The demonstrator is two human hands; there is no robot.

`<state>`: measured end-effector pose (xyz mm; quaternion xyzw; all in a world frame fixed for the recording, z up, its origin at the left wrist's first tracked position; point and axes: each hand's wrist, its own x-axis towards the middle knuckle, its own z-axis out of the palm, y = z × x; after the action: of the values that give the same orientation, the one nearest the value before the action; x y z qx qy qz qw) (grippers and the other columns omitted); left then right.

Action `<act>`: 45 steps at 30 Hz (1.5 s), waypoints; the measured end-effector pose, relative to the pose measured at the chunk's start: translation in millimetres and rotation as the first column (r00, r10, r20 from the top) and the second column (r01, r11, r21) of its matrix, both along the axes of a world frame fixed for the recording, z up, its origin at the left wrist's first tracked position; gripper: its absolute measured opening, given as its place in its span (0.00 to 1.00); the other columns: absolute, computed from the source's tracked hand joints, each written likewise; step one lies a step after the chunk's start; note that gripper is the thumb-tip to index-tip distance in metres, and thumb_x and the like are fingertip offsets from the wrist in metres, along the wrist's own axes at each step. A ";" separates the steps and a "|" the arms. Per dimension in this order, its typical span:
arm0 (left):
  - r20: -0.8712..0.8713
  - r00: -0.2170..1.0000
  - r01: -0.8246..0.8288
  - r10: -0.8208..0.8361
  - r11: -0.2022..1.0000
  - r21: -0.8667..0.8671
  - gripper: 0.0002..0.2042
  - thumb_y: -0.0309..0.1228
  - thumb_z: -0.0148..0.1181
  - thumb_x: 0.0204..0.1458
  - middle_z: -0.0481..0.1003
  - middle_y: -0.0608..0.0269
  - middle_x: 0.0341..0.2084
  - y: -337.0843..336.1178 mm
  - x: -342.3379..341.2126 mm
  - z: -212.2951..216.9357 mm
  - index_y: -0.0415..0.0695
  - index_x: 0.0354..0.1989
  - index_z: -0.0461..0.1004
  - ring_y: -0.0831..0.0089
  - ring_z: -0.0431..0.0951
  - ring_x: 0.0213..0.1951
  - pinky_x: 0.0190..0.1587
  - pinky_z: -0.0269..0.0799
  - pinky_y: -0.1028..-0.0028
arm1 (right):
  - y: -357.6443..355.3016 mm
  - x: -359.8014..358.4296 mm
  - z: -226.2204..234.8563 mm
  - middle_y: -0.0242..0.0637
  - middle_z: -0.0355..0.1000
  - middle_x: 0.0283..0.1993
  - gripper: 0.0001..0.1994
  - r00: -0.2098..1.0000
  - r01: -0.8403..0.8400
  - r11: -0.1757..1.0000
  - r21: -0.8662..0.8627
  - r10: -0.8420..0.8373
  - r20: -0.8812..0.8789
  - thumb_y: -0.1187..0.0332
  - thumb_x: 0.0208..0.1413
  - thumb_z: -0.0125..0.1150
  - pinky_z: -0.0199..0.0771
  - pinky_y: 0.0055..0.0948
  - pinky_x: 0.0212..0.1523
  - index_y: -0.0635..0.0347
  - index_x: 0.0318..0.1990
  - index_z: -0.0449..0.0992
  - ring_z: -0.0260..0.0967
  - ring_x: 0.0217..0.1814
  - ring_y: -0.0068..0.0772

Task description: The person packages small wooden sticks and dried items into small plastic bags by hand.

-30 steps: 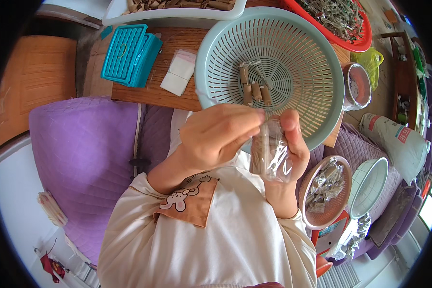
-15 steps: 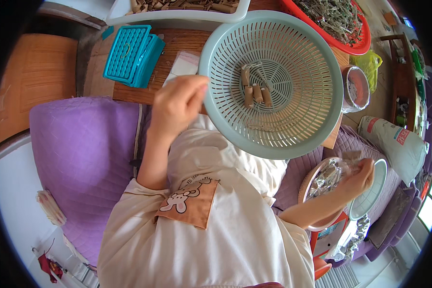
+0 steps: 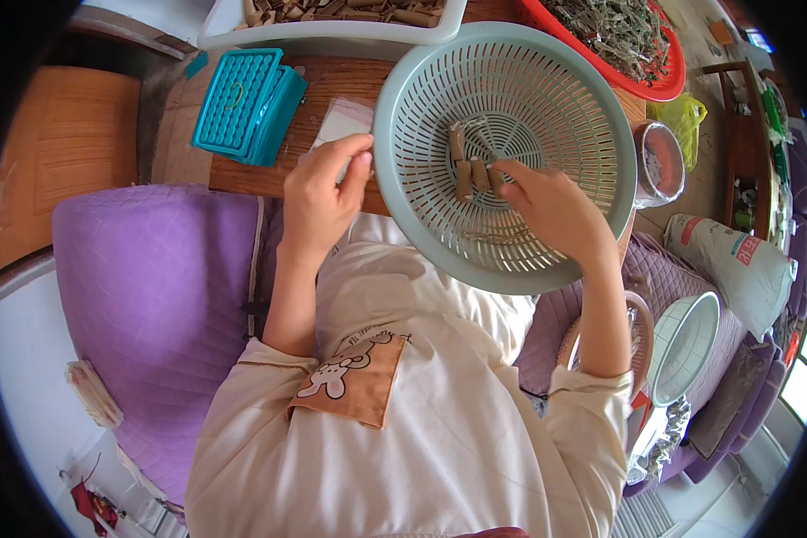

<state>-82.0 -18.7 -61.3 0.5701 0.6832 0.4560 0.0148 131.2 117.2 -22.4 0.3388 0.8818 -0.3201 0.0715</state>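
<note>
Reaching into the grey-green slotted colander (image 3: 511, 282): right hand (image 3: 558, 211), fingertips at the rightmost of the short brown tubes (image 3: 464, 182) on its floor; can't tell if pinched. Left hand (image 3: 327, 184) at the colander's left rim, thumb and forefinger slightly apart, white packet (image 3: 342, 118) just beyond.
</note>
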 end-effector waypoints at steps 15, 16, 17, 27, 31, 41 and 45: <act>0.029 0.984 0.173 -0.175 0.983 0.064 0.06 0.19 0.55 0.43 0.75 0.61 0.24 -7.2 30.4 22.1 0.39 0.31 0.72 0.72 0.73 0.26 0.29 0.67 0.78 | -4.3 -1.3 2.0 0.45 0.69 0.29 0.09 0.991 -0.130 0.991 0.012 0.130 0.045 0.68 0.46 0.54 0.67 0.39 0.33 0.63 0.33 0.66 0.68 0.31 0.48; 0.028 0.979 0.202 -0.204 0.976 0.077 0.06 0.19 0.55 0.43 0.75 0.61 0.24 -6.6 30.8 22.9 0.39 0.31 0.72 0.72 0.73 0.26 0.29 0.67 0.78 | -10.6 4.5 17.0 0.45 0.69 0.29 0.09 0.994 -0.101 0.995 0.025 0.100 0.047 0.68 0.46 0.54 0.67 0.39 0.33 0.63 0.33 0.66 0.68 0.31 0.48; 0.000 0.983 0.182 -0.182 0.981 0.069 0.06 0.19 0.55 0.43 0.75 0.60 0.24 -5.4 29.6 22.5 0.40 0.31 0.72 0.70 0.74 0.25 0.28 0.68 0.76 | -18.9 11.7 31.4 0.44 0.69 0.30 0.09 0.998 -0.035 0.999 0.031 0.036 -0.045 0.68 0.46 0.54 0.66 0.39 0.34 0.62 0.33 0.66 0.67 0.34 0.47; -0.247 0.728 0.636 -0.640 0.764 -0.105 0.08 0.33 0.59 0.43 0.71 0.66 0.28 -1.7 88.7 39.8 0.44 0.31 0.72 0.69 0.72 0.31 0.33 0.69 0.71 | -45.7 163.5 -18.4 0.32 0.69 0.28 0.05 -0.020 0.860 0.322 -0.395 -0.753 -0.657 0.76 0.50 0.51 0.64 0.17 0.30 0.65 0.35 0.70 0.65 0.29 0.19; -0.350 0.631 0.631 -0.692 0.721 -0.286 0.17 0.45 0.60 0.40 0.71 0.68 0.28 14.4 104.7 36.8 0.44 0.31 0.72 0.71 0.69 0.32 0.38 0.66 0.70 | -23.4 240.2 -67.8 0.28 0.67 0.28 0.05 -0.351 0.861 0.059 -0.506 -0.651 -0.673 0.75 0.51 0.50 0.61 0.13 0.30 0.66 0.35 0.69 0.61 0.30 0.14; -0.186 0.813 0.442 -0.552 0.793 -0.419 0.24 0.49 0.46 0.50 0.69 0.55 0.27 7.6 92.0 27.8 0.35 0.38 0.67 0.59 0.69 0.30 0.38 0.65 0.66 | 200.9 354.2 -133.5 0.35 0.70 0.23 0.11 0.054 0.973 0.139 -0.184 -0.913 -0.403 0.72 0.46 0.47 0.61 0.20 0.24 0.55 0.34 0.77 0.63 0.22 0.18; -0.046 0.992 0.091 -0.116 0.925 -0.368 0.23 0.45 0.40 0.53 0.67 0.50 0.35 4.0 97.8 6.7 0.32 0.42 0.64 0.57 0.67 0.38 0.44 0.62 0.63 | 253.5 376.0 -323.4 0.43 0.70 0.41 0.14 0.706 0.695 0.717 0.063 -0.696 0.135 0.69 0.45 0.48 0.66 0.31 0.42 0.47 0.40 0.75 0.68 0.42 0.36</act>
<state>15.8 -14.7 -54.6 0.6079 0.7250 0.3002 0.1217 507.2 370.6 -345.8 0.6690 0.6826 -0.2941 0.0103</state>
